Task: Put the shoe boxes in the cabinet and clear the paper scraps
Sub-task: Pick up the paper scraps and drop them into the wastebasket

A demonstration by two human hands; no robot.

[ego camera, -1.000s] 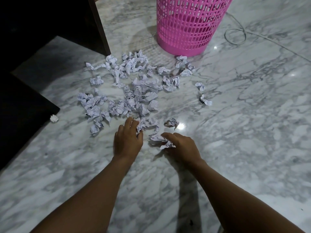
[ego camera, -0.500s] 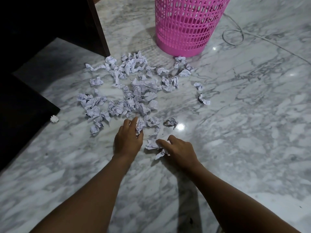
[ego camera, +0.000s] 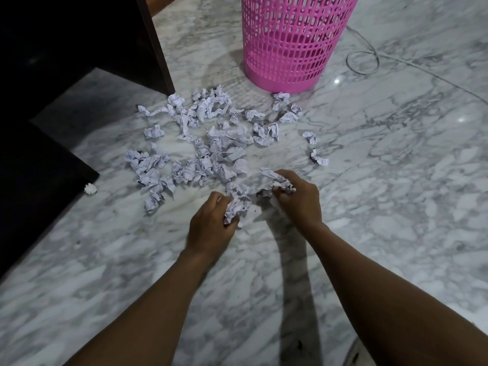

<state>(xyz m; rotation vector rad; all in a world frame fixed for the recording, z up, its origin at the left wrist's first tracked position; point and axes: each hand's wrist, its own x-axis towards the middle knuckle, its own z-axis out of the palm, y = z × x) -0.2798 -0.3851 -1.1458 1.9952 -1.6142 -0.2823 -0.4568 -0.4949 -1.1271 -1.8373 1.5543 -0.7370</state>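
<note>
left hand (ego camera: 211, 228): curling round paper scraps (ego camera: 235, 210), fingertips hidden behind them
right hand (ego camera: 299, 199): gripping more scraps, fingers partly buried
loose pile (ego camera: 206, 146): lying just ahead of both hands, print unreadable
pink basket (ego camera: 287, 43): standing beyond the right hand, top cut off
cabinet (ego camera: 66, 48): sitting left of the hands, inside too dark

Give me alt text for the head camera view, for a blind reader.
The left hand and right hand each grip crumpled paper scraps from a scatter on a marble floor. A pink slotted wastebasket stands beyond it, dark furniture to the left.
</note>
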